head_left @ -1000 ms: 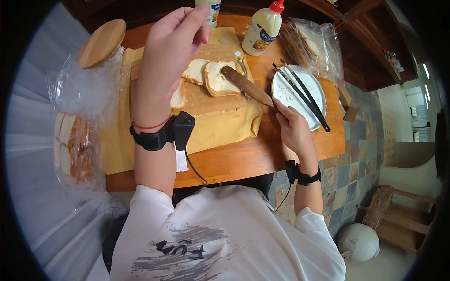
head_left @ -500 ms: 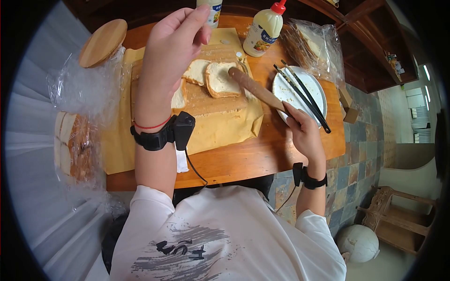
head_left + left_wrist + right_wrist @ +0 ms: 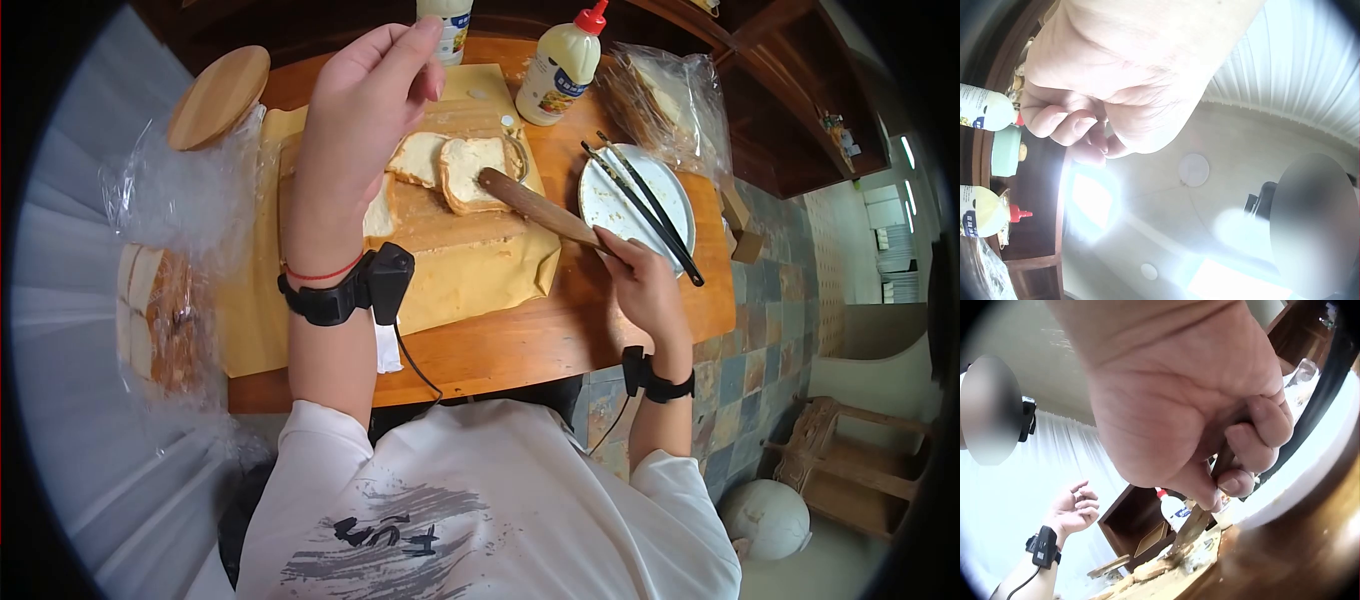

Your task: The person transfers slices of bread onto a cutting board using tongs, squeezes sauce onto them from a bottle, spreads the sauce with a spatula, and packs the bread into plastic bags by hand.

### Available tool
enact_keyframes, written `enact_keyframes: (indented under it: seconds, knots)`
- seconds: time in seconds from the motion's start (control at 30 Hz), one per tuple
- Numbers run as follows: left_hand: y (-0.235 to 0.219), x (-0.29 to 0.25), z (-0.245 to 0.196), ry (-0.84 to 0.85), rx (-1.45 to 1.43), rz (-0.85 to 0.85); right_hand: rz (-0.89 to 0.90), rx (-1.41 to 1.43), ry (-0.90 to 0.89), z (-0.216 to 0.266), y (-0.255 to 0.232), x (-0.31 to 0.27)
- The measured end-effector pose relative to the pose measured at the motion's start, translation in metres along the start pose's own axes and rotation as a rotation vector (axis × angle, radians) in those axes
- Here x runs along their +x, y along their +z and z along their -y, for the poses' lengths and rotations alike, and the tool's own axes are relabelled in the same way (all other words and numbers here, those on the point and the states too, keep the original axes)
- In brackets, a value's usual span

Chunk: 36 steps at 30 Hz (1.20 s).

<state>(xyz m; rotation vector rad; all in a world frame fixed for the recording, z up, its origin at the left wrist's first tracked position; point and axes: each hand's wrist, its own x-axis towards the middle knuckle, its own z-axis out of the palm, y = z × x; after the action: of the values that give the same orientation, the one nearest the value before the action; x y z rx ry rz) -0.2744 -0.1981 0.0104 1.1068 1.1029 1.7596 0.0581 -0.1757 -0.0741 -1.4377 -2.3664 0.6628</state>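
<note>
My right hand grips the narrow end of a flat wooden spatula. Its rounded tip lies over a slice of white bread on a wooden cutting board. Another bread slice lies just left of it, and a third slice is partly hidden behind my left arm. My left hand is raised above the board's left part, fingers loosely bent. In the left wrist view, the left hand holds nothing.
Right of the board, black tongs lie across a white plate with crumbs. Behind stand a red-capped sauce bottle and a second bottle. Bagged bread lies back right, wrapped bread at left. A round wooden lid leans back left.
My right hand has shifted right and a little nearer to me. The spatula's tip slid right over the bread slice, then toward its near edge. My left hand stays raised in place.
</note>
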Motion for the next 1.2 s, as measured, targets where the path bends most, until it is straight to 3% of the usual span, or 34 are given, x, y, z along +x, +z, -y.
enact_keyframes:
  seconds: [0.2,0.27,0.37,0.53,0.7,0.8,0.9,0.97,1.13,1.2]
  knots:
    - [0.003,0.000,-0.001,-0.025,-0.020,-0.022,0.000,0.066,-0.006,0.006,-0.006,0.010]
    - [0.004,0.000,-0.003,-0.050,-0.030,-0.031,-0.081,0.117,-0.102,0.017,0.007,0.020]
    - [-0.006,0.004,0.004,-0.050,-0.099,0.057,-0.055,0.023,-0.117,0.027,0.021,0.031]
    - [-0.006,0.003,0.003,-0.035,-0.101,0.037,-0.047,-0.025,-0.025,0.013,0.020,0.029]
    - [0.004,-0.001,-0.004,-0.027,-0.036,-0.004,-0.169,0.070,0.051,0.004,0.016,0.019]
    - [0.007,0.000,-0.003,-0.049,-0.028,-0.007,-0.117,0.195,-0.018,0.017,0.028,0.013]
    - [0.003,0.001,0.001,-0.055,-0.027,0.005,-0.067,0.050,-0.059,0.037,0.028,0.008]
    - [-0.002,0.003,0.003,-0.043,-0.100,0.063,-0.078,0.035,-0.025,0.031,0.021,0.007]
    - [0.005,-0.002,-0.005,-0.040,-0.017,-0.012,-0.120,0.026,0.066,-0.002,0.001,0.001]
    - [0.006,-0.002,-0.005,-0.040,-0.017,-0.010,-0.133,0.080,0.022,0.001,0.002,-0.003]
